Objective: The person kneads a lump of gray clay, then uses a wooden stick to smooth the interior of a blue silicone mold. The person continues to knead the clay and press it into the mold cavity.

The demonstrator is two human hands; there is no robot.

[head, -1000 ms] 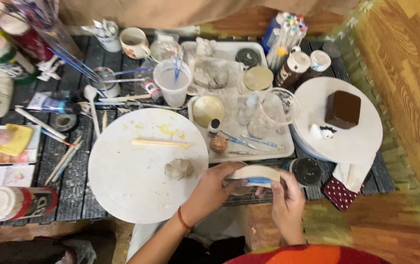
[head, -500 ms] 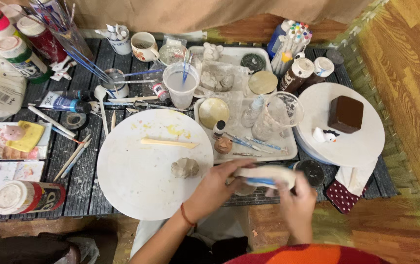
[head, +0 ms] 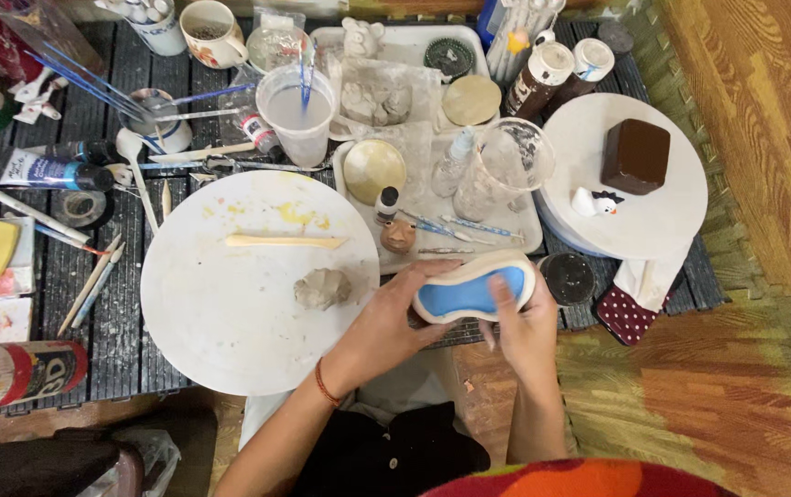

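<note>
Holding the blue-faced clay piece in both hands: left hand clamped on its edge, right hand gripping and smoothing; I judge steady support is needed next.

Bright, even overhead light; soft shadows, slight glare on white boards, sharp w/ mild edge distortion.

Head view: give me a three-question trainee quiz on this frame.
1. True or false: both hands grip the white, blue-centred oval clay dish.
2. What lies nearest the grey clay lump on the round white board? A) pale wooden modelling stick B) brown square block C) clear plastic cup
3. Which wrist wears an orange band?

Key: 1 true: left hand and right hand both hold it. 2 A. 3 left.
</note>
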